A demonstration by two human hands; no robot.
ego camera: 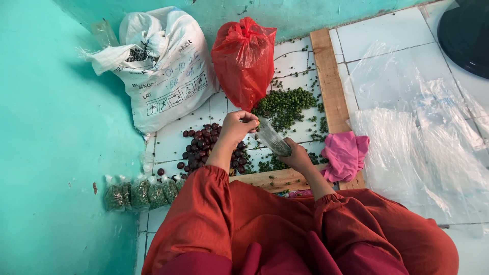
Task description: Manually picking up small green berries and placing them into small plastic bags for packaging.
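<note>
My left hand (237, 125) pinches the top end of a small clear plastic bag (271, 137). My right hand (297, 157) grips the same bag at its lower end, so the bag is stretched at a slant between both hands. The hands hover over a white tiled floor patch framed by wooden boards (329, 76). A heap of small green peppercorns (285, 106) lies just beyond the hands. A pile of dark red round fruits (201, 145) lies under and left of my left wrist. My sleeves are rust orange.
A knotted red plastic bag (244, 58) and a white woven sack (160, 69) stand by the turquoise wall. Several small filled clear packets (140, 193) line the floor at left. A pink cloth (344, 155) lies right, beside clear plastic sheets (423, 137).
</note>
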